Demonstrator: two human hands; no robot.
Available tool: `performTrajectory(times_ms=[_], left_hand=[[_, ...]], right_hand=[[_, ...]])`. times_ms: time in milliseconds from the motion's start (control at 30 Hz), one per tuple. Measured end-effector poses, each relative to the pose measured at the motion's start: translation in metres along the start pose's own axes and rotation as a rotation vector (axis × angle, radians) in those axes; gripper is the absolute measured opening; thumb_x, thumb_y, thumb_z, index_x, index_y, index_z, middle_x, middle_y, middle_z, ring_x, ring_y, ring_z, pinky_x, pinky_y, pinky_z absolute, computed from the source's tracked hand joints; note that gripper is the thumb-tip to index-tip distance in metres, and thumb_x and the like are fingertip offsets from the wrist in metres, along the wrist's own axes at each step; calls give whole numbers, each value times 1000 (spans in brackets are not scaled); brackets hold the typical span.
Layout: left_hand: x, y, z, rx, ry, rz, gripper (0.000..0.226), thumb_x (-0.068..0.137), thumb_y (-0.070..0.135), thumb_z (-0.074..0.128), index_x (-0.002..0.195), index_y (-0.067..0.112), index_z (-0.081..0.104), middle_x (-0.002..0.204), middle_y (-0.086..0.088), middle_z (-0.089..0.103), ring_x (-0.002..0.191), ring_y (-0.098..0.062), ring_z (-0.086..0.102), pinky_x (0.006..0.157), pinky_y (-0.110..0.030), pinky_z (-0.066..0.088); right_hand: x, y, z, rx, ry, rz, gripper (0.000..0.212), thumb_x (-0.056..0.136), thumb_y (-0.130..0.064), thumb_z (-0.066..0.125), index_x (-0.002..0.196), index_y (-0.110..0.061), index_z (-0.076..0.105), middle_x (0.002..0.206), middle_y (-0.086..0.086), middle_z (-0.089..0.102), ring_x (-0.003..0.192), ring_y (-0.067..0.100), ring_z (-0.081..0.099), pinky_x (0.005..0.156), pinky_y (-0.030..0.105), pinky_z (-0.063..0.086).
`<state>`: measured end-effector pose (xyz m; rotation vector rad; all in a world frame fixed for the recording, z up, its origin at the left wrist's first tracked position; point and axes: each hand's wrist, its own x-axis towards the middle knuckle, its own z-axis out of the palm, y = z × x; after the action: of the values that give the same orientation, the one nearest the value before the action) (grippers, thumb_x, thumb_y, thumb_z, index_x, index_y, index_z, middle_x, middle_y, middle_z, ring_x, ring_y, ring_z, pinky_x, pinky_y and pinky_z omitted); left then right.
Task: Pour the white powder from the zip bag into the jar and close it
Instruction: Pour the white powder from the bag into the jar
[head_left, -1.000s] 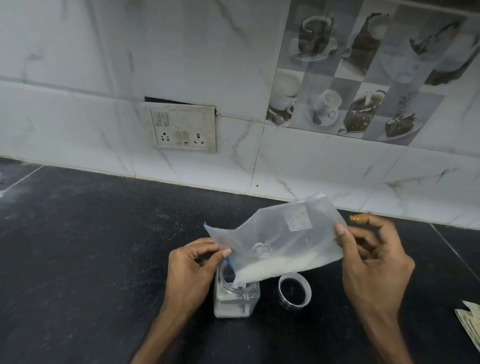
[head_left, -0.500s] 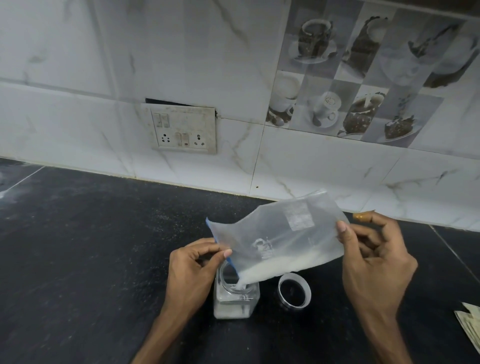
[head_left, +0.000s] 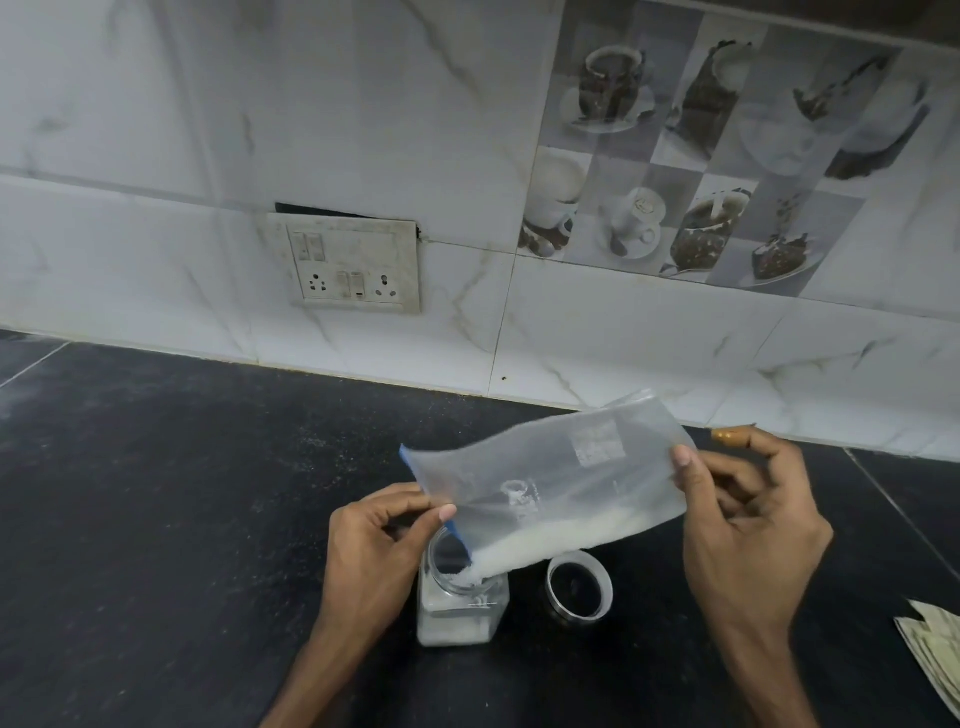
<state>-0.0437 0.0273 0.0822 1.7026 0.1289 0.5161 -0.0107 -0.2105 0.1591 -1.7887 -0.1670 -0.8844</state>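
We are mid-pour: our left hand (head_left: 374, 551) pinches the blue mouth of the zip bag (head_left: 550, 467) between thumb and forefinger just over the open jar (head_left: 460, 613). The jar stands on the black counter (head_left: 156, 519), well forward of its back edge by the wall, while our right hand (head_left: 753, 525) pinches the bag's raised far end, other fingers loosely curled. The white powder (head_left: 545, 540) lies along the bag's lower fold and runs into the jar; next, we judge, the right end must tip higher to empty it, and then the lid (head_left: 578, 592), just right of the jar, goes on.
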Motion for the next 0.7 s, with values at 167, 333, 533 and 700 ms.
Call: performTrajectory(times_ms=[167,333,533,700], left_hand=[[1,1,0,-8,7,-6,19,77,-1,79,81,17,82,89,12,79,81,-2,75,72,-13,57],[0,0,0,6,16,6,16,77,0,79,83,15,82,90,11,79,82,-2,75,72,-13,57],[0,2,2,-12,17,6,18,77,-1,79,82,16,82,88,11,79,81,-2,75,72,-11,56],[-1,3,1,-12,22,12,21,78,-2,78,82,18,81,88,12,79,82,-1,75,72,-10,55]], right_hand=[[1,3,1,-1,-9,5,30,84,-16,73,110,-15,58,84,2,73,82,8,73,66,8,54],[2,-2,1,11,-13,12,31,84,-16,73,109,-23,57,83,-4,74,80,3,73,67,7,53],[4,-5,1,23,-16,-4,37,85,-13,73,115,-22,53,85,-5,72,80,1,73,67,6,53],[1,-2,2,20,-15,-11,35,84,-12,73,114,-20,56,84,-4,72,82,2,73,68,6,53]])
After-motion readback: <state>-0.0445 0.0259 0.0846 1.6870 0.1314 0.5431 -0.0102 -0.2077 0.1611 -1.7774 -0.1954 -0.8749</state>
